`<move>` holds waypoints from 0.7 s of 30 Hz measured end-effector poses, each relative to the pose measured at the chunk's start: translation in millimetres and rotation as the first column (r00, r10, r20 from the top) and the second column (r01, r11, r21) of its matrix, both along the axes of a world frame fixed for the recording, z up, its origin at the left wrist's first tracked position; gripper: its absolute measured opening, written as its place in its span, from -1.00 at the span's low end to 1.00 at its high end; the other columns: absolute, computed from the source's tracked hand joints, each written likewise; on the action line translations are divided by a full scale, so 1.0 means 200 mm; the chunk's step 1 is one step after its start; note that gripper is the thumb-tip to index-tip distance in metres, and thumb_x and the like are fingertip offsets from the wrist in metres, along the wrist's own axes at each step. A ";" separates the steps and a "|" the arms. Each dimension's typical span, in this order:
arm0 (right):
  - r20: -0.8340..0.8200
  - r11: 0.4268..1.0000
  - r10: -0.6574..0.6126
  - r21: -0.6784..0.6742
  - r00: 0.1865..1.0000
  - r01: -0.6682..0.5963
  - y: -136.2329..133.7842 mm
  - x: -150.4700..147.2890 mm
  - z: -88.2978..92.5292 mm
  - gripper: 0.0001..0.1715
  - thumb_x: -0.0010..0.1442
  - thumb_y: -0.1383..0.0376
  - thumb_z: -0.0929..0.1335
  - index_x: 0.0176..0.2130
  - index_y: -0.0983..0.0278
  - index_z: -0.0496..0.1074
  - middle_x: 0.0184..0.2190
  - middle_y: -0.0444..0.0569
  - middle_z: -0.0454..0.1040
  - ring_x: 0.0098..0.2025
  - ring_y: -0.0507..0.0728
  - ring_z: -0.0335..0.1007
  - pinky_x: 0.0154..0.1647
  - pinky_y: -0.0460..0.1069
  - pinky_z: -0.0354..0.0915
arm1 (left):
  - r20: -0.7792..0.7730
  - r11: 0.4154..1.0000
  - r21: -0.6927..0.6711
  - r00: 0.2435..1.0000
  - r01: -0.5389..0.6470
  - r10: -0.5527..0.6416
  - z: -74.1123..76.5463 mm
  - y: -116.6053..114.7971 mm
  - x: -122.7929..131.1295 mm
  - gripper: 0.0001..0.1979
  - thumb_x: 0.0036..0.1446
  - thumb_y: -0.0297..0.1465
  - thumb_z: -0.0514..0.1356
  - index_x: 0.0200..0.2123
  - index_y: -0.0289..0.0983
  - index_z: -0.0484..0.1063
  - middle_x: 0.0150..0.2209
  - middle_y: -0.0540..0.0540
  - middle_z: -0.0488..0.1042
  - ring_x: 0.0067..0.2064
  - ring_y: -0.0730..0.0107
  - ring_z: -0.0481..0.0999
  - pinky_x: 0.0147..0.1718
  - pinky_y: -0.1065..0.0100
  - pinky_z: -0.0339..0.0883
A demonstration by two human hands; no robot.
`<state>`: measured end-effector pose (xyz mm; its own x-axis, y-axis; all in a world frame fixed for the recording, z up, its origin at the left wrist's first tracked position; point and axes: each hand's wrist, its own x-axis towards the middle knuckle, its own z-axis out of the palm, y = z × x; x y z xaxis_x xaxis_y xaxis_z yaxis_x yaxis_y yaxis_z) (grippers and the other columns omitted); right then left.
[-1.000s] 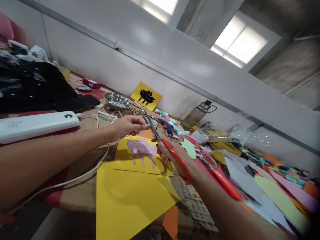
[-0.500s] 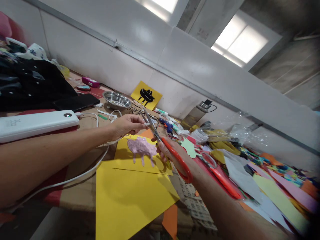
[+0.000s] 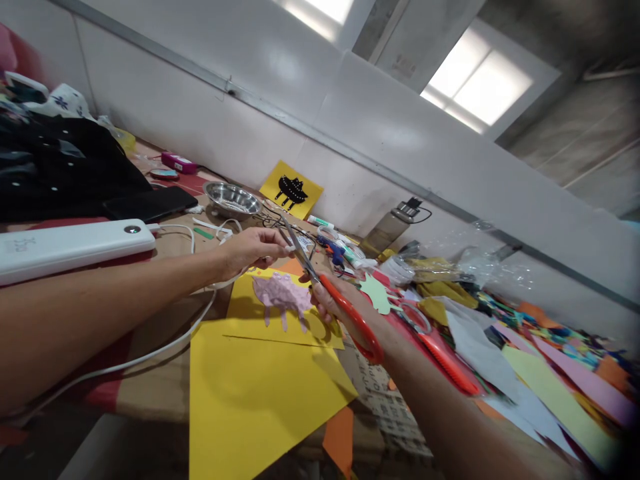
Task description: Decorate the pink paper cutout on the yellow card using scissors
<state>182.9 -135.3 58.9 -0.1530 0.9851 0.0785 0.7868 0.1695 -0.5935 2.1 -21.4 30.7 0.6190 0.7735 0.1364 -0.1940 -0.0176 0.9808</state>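
My right hand (image 3: 333, 303) grips red-handled scissors (image 3: 350, 317), whose blades (image 3: 296, 248) point up and away. My left hand (image 3: 253, 250) pinches a tiny white scrap (image 3: 290, 249) right at the blades. Below both hands lies a yellow sheet (image 3: 283, 313) bearing a pink animal cut-out (image 3: 281, 293). A larger yellow sheet (image 3: 250, 400) lies nearer me. A green cut-out (image 3: 376, 293) lies just right of my right hand.
A white power bank (image 3: 65, 243) with its cable (image 3: 150, 353) lies at left, beside black fabric (image 3: 60, 167). At the back stand a steel bowl (image 3: 233, 199), a yellow card with a black figure (image 3: 291, 190) and a bottle (image 3: 393, 230). Coloured paper scraps (image 3: 540, 360) and second scissors (image 3: 440, 353) cover the right side.
Almost nothing differs: both hands keep their grips, and the view has shifted slightly.
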 end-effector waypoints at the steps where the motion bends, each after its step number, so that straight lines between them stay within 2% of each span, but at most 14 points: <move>1: -0.001 1.000 0.010 -0.006 1.000 -0.010 0.00 0.00 0.00 -0.48 0.23 0.01 0.13 -0.08 0.31 0.36 -0.33 -0.03 0.45 -0.36 0.03 0.38 -0.34 -0.09 0.27 | -0.001 1.000 -0.003 1.000 0.001 -0.001 0.00 0.00 0.00 -0.87 -0.11 -0.44 0.27 -0.52 -0.32 0.35 -0.62 0.05 0.30 -0.60 0.62 0.16 -0.61 0.49 -0.07; 8: -0.014 0.999 0.042 -0.008 0.999 -0.042 0.00 0.00 0.02 -0.50 0.21 0.00 0.16 -0.12 0.29 0.38 -0.33 -0.04 0.46 -0.30 0.07 0.37 -0.28 -0.06 0.27 | 0.026 0.999 -0.040 0.999 0.023 -0.022 -0.01 0.01 0.00 -0.89 -0.09 -0.47 0.25 -0.52 -0.32 0.33 -0.54 0.02 0.36 -0.60 0.65 0.17 -0.60 0.50 -0.03; 14: -0.044 0.999 0.030 -0.009 0.999 -0.030 0.00 0.00 0.00 -0.52 0.19 -0.02 0.16 -0.15 0.23 0.39 -0.47 -0.09 0.41 -0.42 0.07 0.34 -0.42 -0.06 0.25 | 0.007 0.998 -0.029 0.999 0.049 -0.049 -0.01 0.01 0.00 -0.86 -0.10 -0.43 0.26 -0.53 -0.31 0.32 -0.51 -0.01 0.38 -0.59 0.63 0.18 -0.60 0.49 -0.02; 17: -0.059 1.000 0.020 -0.007 0.998 -0.020 0.01 0.00 -0.01 -0.53 0.17 -0.02 0.19 -0.16 0.24 0.40 -0.53 -0.11 0.35 -0.46 0.04 0.31 -0.46 -0.08 0.23 | -0.010 0.999 -0.026 0.999 0.038 -0.038 -0.01 0.01 0.00 -0.87 -0.10 -0.42 0.26 -0.52 -0.31 0.34 -0.56 0.02 0.33 -0.59 0.62 0.17 -0.60 0.49 -0.03; 19: -0.049 1.000 0.005 -0.013 0.999 -0.005 0.01 0.00 -0.01 -0.54 0.16 -0.02 0.20 -0.20 0.26 0.41 -0.54 -0.12 0.34 -0.47 0.03 0.29 -0.47 -0.08 0.22 | -0.033 1.000 -0.018 0.999 0.021 -0.022 0.00 0.01 -0.01 -0.87 -0.11 -0.41 0.26 -0.52 -0.31 0.34 -0.59 0.03 0.30 -0.59 0.61 0.17 -0.60 0.49 -0.03; 21: -0.012 1.000 -0.016 -0.020 1.000 0.016 0.01 0.01 -0.02 -0.55 0.16 0.00 0.21 -0.20 0.26 0.42 -0.51 -0.10 0.37 -0.46 0.04 0.31 -0.45 -0.07 0.24 | -0.059 1.000 0.002 0.998 0.016 -0.016 0.01 0.00 -0.01 -0.86 -0.11 -0.41 0.26 -0.54 -0.31 0.33 -0.53 0.00 0.36 -0.58 0.61 0.17 -0.59 0.48 -0.01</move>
